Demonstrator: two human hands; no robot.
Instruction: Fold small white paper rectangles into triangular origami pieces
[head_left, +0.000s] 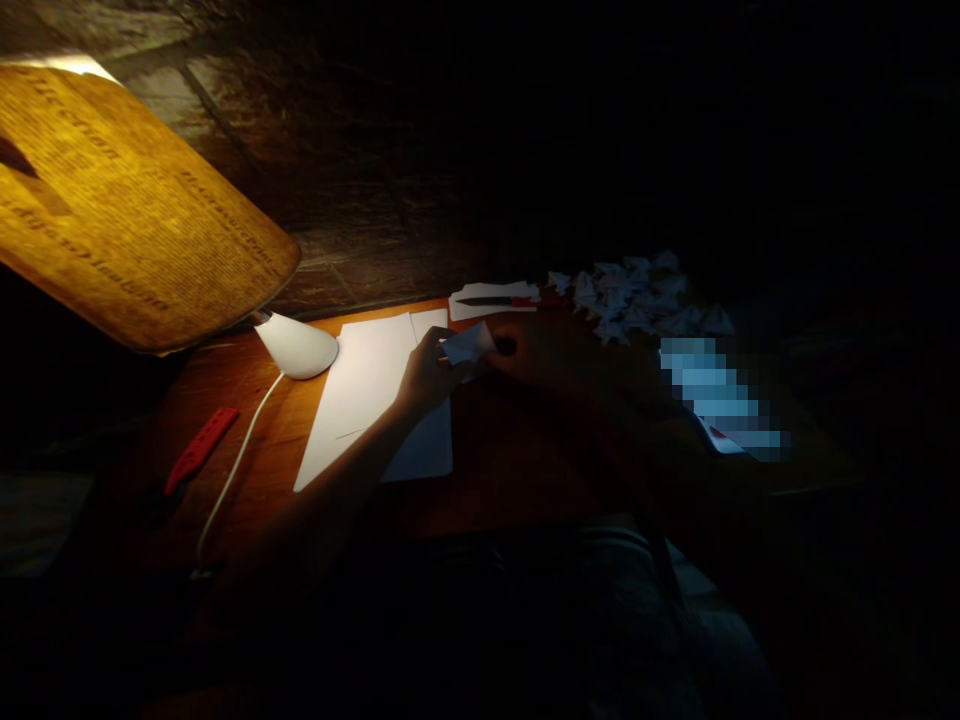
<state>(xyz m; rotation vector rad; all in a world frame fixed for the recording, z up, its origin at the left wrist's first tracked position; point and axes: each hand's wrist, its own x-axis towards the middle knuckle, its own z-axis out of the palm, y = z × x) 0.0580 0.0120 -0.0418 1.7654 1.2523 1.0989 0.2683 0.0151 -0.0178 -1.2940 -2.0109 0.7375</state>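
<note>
Between my two hands is a small piece of folded white paper (469, 343), raised over the table. My left hand (429, 370) grips its left side, with the fingers closed on the edge. On the right side, my right hand (517, 355) pinches the same paper; deep shadow hides most of that hand. Beneath my left hand and forearm lie white paper sheets (360, 400), lit by the lamp. Just behind the hands, a knife with a dark blade and red handle (487, 301) rests on a white paper piece (461, 312).
A lamp with a printed yellow shade (150, 210) and white base (296, 347) stands left, its white cord (240, 455) running forward. Near it lies a red tool (201, 448). Several folded paper shapes (619, 300) are heaped back right, behind a lit phone (712, 395) on the wooden table (495, 450).
</note>
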